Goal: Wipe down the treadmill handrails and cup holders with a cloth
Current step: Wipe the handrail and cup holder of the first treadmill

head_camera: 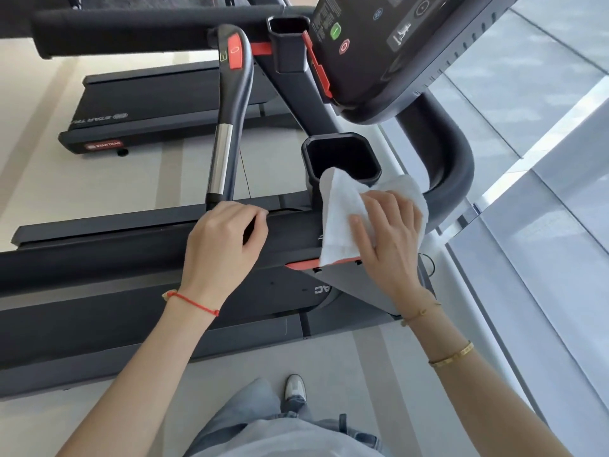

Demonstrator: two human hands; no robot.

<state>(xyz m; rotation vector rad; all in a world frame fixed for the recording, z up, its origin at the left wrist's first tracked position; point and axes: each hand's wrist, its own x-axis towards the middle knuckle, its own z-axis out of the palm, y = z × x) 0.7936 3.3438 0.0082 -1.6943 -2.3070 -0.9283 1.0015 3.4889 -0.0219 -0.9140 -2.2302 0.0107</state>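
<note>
A white cloth (339,219) lies over the near end of the black padded side handrail (131,252), just below the near cup holder (341,156). My right hand (385,232) presses on the cloth with fingers spread and the thumb against its lower part. My left hand (227,240) grips the same handrail to the left of the cloth, fingers curled over its top. A second cup holder (287,41) sits farther up beside the console (389,51). An inner grip bar (227,113) with a red button and chrome section rises between the handrails.
The far padded handrail (148,31) crosses the top. The curved front bar (451,153) bends around right of the near cup holder. Another treadmill (158,110) stands beyond on the pale floor. Glass panels line the right side. My legs and shoe show at the bottom.
</note>
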